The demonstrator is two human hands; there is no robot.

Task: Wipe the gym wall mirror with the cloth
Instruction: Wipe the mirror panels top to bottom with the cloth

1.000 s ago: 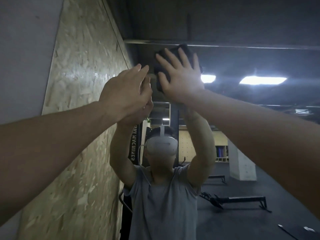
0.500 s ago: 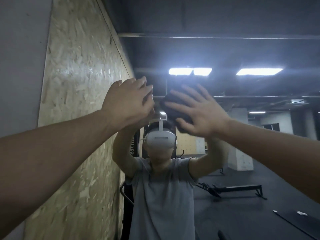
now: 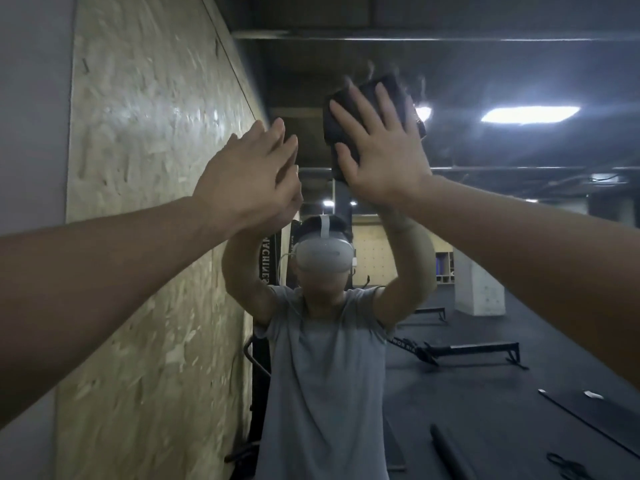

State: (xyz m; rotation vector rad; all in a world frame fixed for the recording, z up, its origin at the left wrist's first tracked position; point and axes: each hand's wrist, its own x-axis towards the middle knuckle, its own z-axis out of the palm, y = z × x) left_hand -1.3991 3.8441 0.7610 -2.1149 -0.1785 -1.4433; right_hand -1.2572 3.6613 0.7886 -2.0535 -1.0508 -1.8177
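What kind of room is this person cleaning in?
Most likely a gym: the wall mirror reflects a low bench-like machine on dark flooring, with storage cubbies behind. The right hand presses a dark cloth to the glass.

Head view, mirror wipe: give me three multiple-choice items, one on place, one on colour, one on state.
1. Where is the cloth?
A. under the right hand, on the mirror
B. on the floor
C. in the left hand

2. What colour is the cloth?
A. white
B. black
C. yellow

3. How are the right hand's fingers?
A. curled in a fist
B. pinching a corner
C. spread flat

Key: 1 A, the cloth shows between the fingers, against the glass. 2 B, it looks black. 3 C, the fingers lie straight and spread while the left hand rests bare beside it.
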